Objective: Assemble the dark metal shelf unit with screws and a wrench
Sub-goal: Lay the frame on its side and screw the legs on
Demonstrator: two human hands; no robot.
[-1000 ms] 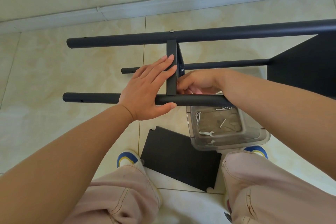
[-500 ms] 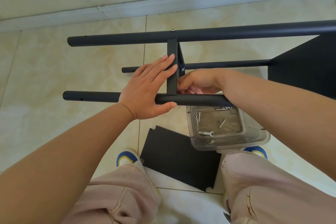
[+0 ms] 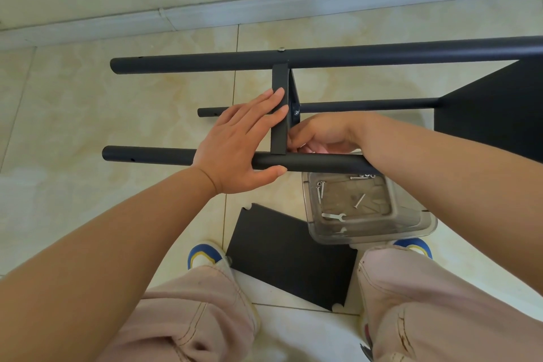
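The dark metal shelf unit lies on its side on the tiled floor, with a near tube (image 3: pixel 311 162), a far tube (image 3: pixel 352 56) and a lower tube (image 3: pixel 367 105). An upright shelf panel (image 3: pixel 279 79) spans between the near and far tubes. My left hand (image 3: pixel 238 144) lies flat with straight fingers against this panel, thumb under the near tube. My right hand (image 3: pixel 320 135) is curled behind the panel just above the near tube; what its fingers pinch is hidden. A screw head (image 3: pixel 296 112) shows at the panel's back.
A clear plastic tray (image 3: pixel 411 226) with several screws (image 3: pixel 320 189) and a small flat wrench (image 3: pixel 333 216) sits below the near tube. A loose dark panel (image 3: pixel 288 256) lies between my feet. Another fitted panel (image 3: pixel 493 109) stands at right. The wall's skirting (image 3: pixel 264 9) runs behind.
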